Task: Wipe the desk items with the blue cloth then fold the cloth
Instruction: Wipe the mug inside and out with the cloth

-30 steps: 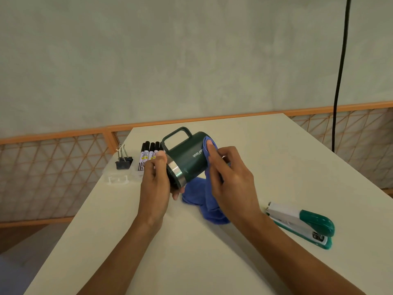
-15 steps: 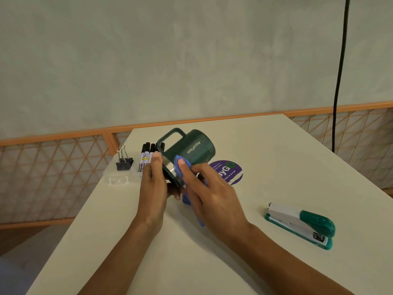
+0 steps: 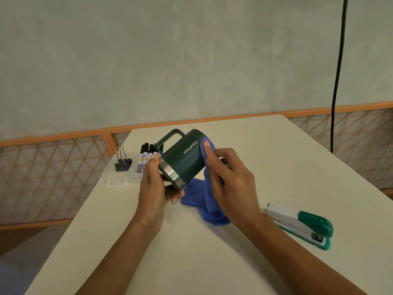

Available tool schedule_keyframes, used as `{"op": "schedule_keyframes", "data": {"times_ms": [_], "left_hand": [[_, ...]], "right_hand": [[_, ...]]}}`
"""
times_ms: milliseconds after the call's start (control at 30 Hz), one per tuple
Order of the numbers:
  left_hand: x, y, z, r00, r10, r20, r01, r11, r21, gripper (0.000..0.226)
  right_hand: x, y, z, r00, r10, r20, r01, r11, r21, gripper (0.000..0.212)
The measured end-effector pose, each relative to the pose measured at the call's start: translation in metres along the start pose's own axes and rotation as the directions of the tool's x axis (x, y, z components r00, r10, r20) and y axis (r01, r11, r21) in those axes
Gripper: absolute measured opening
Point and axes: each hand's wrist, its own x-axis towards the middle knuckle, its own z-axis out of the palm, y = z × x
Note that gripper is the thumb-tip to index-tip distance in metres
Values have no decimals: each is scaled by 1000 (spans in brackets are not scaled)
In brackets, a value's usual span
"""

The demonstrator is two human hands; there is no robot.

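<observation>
A dark green mug with a steel rim and a handle is held tilted on its side above the white desk. My left hand grips the mug at its rim end. My right hand holds the blue cloth and presses a fold of it against the mug's base end with the fingers. The rest of the cloth hangs down and trails on the desk below the mug.
Several black markers and a black binder clip sit in a clear tray at the desk's left edge. A white and green stapler lies to the right. A black cable hangs at the back right.
My right hand has slid the cloth from the mug's rim up to its base end. The hanging cloth now covers the purple round sticker seen half a second ago.
</observation>
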Motion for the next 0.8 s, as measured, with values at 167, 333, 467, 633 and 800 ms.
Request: {"op": "schedule_keyframes", "data": {"times_ms": [167,333,467,633,800], "left_hand": [[-1,1,0,1000,-12,11,12,1000,-2,54],[-4,1,3,998,-59,6,59,998,-31,50],[-3,1,5,995,-96,-5,96,994,-52,61],[-4,5,3,992,-117,-48,113,990,-86,69],[-4,10,1,981,-141,-131,130,988,-87,74]], "right_hand": [[2,7,0,1000,-15,-14,14,1000,-11,51],[1,9,0,999,37,-39,-36,999,26,49],[-5,-1,6,998,-66,-6,66,998,-9,50],[-14,-17,12,978,-193,75,196,980,-36,41],[-23,-23,14,950,-272,151,287,954,-90,56]]}}
